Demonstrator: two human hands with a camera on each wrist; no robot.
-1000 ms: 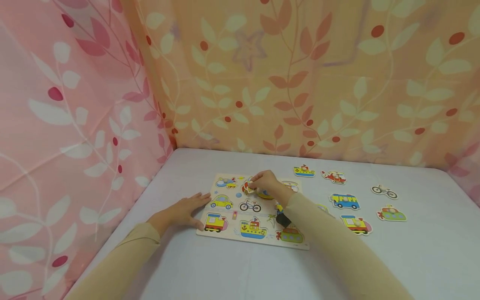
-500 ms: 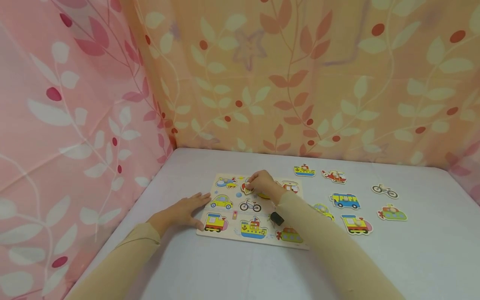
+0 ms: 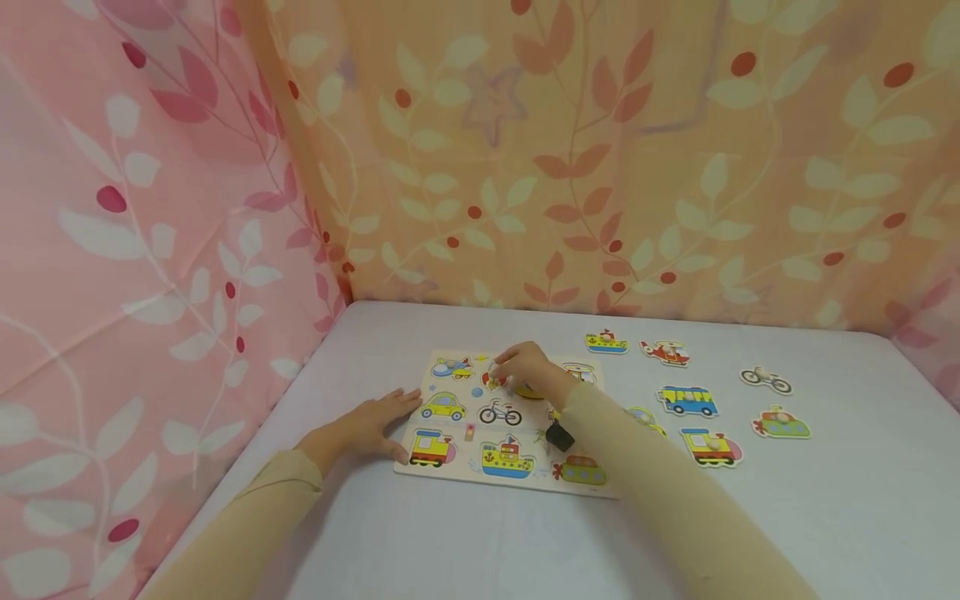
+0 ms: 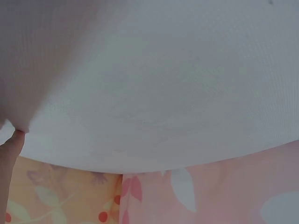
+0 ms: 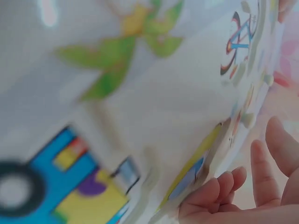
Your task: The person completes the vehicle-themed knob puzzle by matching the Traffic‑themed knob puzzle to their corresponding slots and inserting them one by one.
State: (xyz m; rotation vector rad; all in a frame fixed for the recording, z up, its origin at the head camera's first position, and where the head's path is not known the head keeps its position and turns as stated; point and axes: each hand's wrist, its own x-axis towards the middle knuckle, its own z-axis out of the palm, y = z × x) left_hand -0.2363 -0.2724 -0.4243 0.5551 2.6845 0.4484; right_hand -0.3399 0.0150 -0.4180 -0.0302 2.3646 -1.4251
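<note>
Though it's pale-edged, the puzzle board (image 3: 463,471) looks colourful — vehicle-printed.

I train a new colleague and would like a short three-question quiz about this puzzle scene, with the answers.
1. Short answer: which hand is at the left edge of the board?
2. Fill in: the vehicle pictured at the board's centre is a ____.
3. True or false: the loose submarine piece lies on the table, off the board.

Key: 1. The left hand. 2. Bicycle. 3. True.
</note>
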